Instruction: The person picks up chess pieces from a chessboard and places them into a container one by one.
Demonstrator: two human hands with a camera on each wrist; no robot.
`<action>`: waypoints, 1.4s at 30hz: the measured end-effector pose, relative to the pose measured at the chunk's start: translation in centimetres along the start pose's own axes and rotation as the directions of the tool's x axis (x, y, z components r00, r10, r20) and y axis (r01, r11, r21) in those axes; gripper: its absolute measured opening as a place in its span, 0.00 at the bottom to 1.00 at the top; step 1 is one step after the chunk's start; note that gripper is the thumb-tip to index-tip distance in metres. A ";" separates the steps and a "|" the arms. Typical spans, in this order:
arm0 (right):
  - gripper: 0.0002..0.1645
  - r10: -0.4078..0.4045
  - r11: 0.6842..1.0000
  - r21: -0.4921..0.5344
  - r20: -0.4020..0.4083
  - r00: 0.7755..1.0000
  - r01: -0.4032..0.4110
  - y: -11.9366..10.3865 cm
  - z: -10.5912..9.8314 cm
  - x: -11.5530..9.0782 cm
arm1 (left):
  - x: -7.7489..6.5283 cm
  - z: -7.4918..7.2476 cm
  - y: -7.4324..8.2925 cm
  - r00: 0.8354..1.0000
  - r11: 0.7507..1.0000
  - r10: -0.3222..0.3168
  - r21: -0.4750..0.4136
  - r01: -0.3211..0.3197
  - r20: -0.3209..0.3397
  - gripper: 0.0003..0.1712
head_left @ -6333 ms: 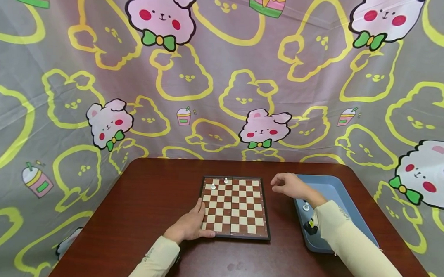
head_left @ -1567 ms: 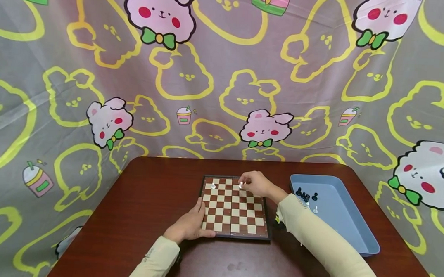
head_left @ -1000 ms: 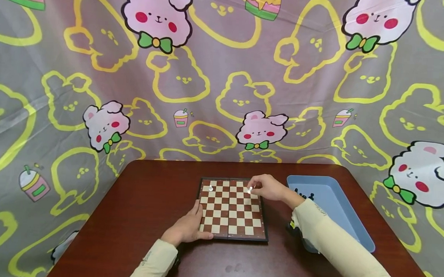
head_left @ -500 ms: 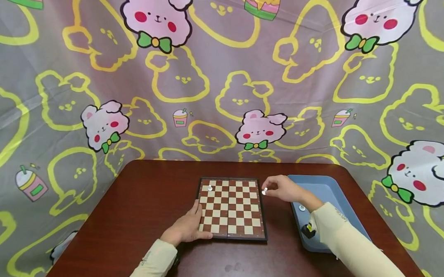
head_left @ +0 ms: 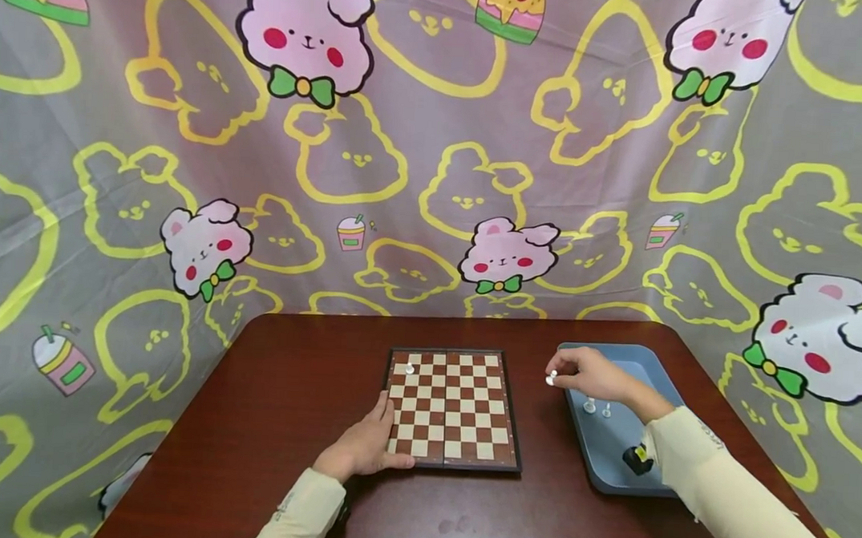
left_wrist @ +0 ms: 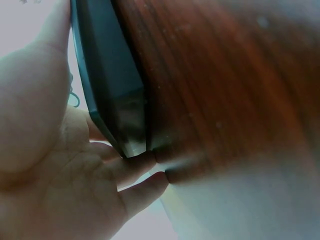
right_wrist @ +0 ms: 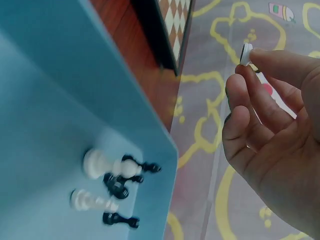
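Observation:
A brown-and-cream chessboard (head_left: pixel 461 399) lies flat on the table, with one white chess piece (head_left: pixel 409 369) standing near its back left corner. My left hand (head_left: pixel 367 441) rests against the board's front left corner, fingers along the left side and thumb at the front edge. The left wrist view shows its fingers against the board's dark edge (left_wrist: pixel 112 65). Between thumb and fingertips, my right hand (head_left: pixel 592 375) pinches a small white pawn (head_left: pixel 551 378) in the air, just off the tray's left edge. Its round base (right_wrist: pixel 245 54) points outward in the right wrist view.
A blue tray (head_left: pixel 610 469) stands right of the board. Loose white pieces (right_wrist: pixel 102 164) and black pieces (right_wrist: pixel 120 220) lie in it. Bare dark wood (head_left: pixel 304 360) spans the left side; a patterned cloth (head_left: pixel 406 180) hangs behind and around the table.
My right hand went from beside the tray to the board's back row, pinched a white pawn and carried it rightward to the tray's edge. The left hand has stayed at the board's corner.

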State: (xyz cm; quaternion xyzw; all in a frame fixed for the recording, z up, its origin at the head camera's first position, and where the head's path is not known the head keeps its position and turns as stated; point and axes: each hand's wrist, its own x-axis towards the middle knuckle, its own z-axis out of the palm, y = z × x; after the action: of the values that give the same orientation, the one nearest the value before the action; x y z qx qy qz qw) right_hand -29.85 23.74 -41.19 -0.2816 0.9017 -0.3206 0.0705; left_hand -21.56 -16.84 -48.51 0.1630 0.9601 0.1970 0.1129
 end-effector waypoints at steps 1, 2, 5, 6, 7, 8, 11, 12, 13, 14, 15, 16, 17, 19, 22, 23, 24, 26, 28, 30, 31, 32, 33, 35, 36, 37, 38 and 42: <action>0.05 0.005 1.000 0.003 0.002 1.000 -0.005 0.2 -0.1 -0.3 | 0.0 0.0 0.0 1.000 1.000 0.002 -0.001 -0.002 -0.002 0.69; 0.05 0.008 1.000 0.006 0.007 1.000 -0.008 0.4 -0.2 -0.5 | 0.0 0.0 0.0 1.000 1.000 0.003 -0.001 -0.003 -0.003 0.69; 0.05 0.012 1.000 0.015 0.027 1.000 -0.012 1.0 -0.5 -1.3 | 0.0 0.0 0.0 1.000 1.000 0.003 -0.003 -0.003 -0.004 0.69; 0.05 0.014 1.000 0.018 0.032 0.999 -0.014 1.1 -0.6 -1.6 | 0.0 -0.1 0.0 1.000 1.000 -0.001 0.000 0.001 0.000 0.69; 0.05 0.017 1.000 0.021 0.035 0.999 -0.018 1.3 -0.7 -1.8 | 0.0 -0.1 0.1 1.000 1.000 -0.003 -0.001 0.003 0.001 0.69; 0.04 0.015 1.000 0.026 0.038 0.999 -0.016 1.5 -0.8 -2.1 | 0.0 -0.1 0.1 1.000 1.000 -0.006 -0.002 0.006 0.002 0.69; 0.04 0.023 0.998 0.050 0.039 0.999 -0.025 2.0 -1.1 -2.7 | 0.0 -0.2 0.1 1.000 1.000 -0.010 -0.002 0.010 0.004 0.69; 0.04 0.027 0.998 0.052 0.037 0.999 -0.029 2.1 -1.1 -3.0 | 0.0 -0.2 0.1 1.000 1.000 -0.010 -0.004 0.010 0.004 0.69; 0.04 0.031 0.998 0.056 0.033 0.999 -0.033 2.2 -1.2 -3.2 | -0.1 -0.3 0.2 1.000 1.000 -0.007 -0.006 0.007 0.000 0.69; 0.04 0.040 0.998 0.053 0.029 0.999 -0.042 2.3 -1.3 -3.4 | -0.1 -0.3 0.2 1.000 1.000 -0.005 -0.003 0.005 0.000 0.69; 0.05 0.047 0.998 0.047 0.024 0.999 -0.048 2.4 -1.4 -3.6 | -0.1 -0.3 0.2 1.000 1.000 -0.004 -0.004 0.004 0.000 0.69; 0.04 0.050 0.998 0.042 0.023 0.998 -0.051 2.5 -1.5 -3.8 | -0.1 -0.3 0.3 1.000 1.000 -0.002 -0.008 0.002 0.000 0.69; 0.04 0.052 0.998 0.042 0.024 0.998 -0.053 2.6 -1.6 -3.9 | -0.1 -0.3 0.3 1.000 1.000 -0.002 -0.010 0.002 0.000 0.69; 0.04 0.051 0.998 0.047 0.026 0.998 -0.052 2.7 -1.7 -4.3 | -0.1 -0.2 0.2 1.000 1.000 0.001 -0.009 -0.001 0.000 0.69; 0.03 0.041 0.997 0.067 0.033 0.999 -0.043 3.0 -1.8 -4.8 | -0.1 -0.1 0.2 1.000 1.000 0.004 -0.006 -0.004 0.001 0.68; 0.03 0.029 0.997 0.073 0.033 0.999 -0.031 3.2 -1.9 -5.0 | -0.1 -0.1 0.2 1.000 1.000 0.005 -0.003 -0.005 -0.001 0.68; 0.03 0.018 0.997 0.072 0.032 0.999 -0.020 3.4 -1.9 -5.1 | -0.1 -0.1 0.2 1.000 1.000 0.005 -0.002 -0.005 -0.002 0.68; 0.03 0.005 0.998 0.070 0.031 0.999 -0.007 3.8 -1.9 -5.4 | -0.1 -0.1 0.2 1.000 1.000 0.004 -0.004 -0.004 -0.002 0.68; 0.03 0.008 0.998 0.064 0.034 0.999 -0.010 4.3 -1.9 -5.7 | -0.2 -0.1 0.3 1.000 1.000 -0.001 -0.012 0.001 -0.003 0.68; 0.03 0.031 0.998 0.052 0.038 0.999 -0.033 4.7 -1.9 -5.9 | -0.3 -0.1 0.3 1.000 1.000 -0.005 -0.016 0.005 -0.001 0.68; 0.03 0.041 0.998 0.048 0.041 0.998 -0.043 4.8 -1.9 -6.0 | -0.3 -0.1 0.3 1.000 1.000 -0.007 -0.017 0.007 0.000 0.68; 0.03 0.051 0.998 0.046 0.044 0.998 -0.053 4.9 -1.9 -6.1 | -0.3 -0.1 0.3 1.000 1.000 -0.007 -0.018 0.007 0.000 0.68; 0.02 0.056 0.997 0.044 0.048 0.997 -0.058 5.0 -1.8 -6.2 | -0.3 -0.2 0.4 1.000 1.000 -0.008 -0.017 0.008 0.001 0.68; 0.03 0.056 0.997 0.046 0.053 0.997 -0.058 5.2 -1.8 -6.4 | -0.3 -0.2 0.4 1.000 1.000 -0.007 -0.014 0.007 0.002 0.68; 0.03 0.049 0.997 0.049 0.057 0.997 -0.052 5.3 -1.8 -6.5 | -0.3 -0.3 0.4 1.000 1.000 -0.007 -0.012 0.007 0.001 0.68; 0.03 0.046 0.997 0.052 0.060 0.997 -0.049 5.4 -1.8 -6.6 | -0.3 -0.3 0.4 1.000 1.000 -0.006 -0.011 0.006 0.001 0.68; 0.03 0.045 0.997 0.053 0.063 0.997 -0.048 5.4 -1.8 -6.7 | -0.3 -0.3 0.5 1.000 1.000 -0.005 -0.010 0.005 0.001 0.68; 0.03 0.037 0.998 0.055 0.070 0.997 -0.041 5.7 -1.7 -6.9 | -0.3 -0.3 0.5 1.000 1.000 -0.004 -0.004 0.004 0.001 0.67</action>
State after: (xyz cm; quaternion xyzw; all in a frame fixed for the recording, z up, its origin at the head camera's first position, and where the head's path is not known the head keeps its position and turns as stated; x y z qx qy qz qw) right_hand -27.30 32.09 -43.75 -0.2727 0.8947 -0.3343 0.1156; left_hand -21.23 -16.66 -47.99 0.1609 0.9600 0.1987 0.1142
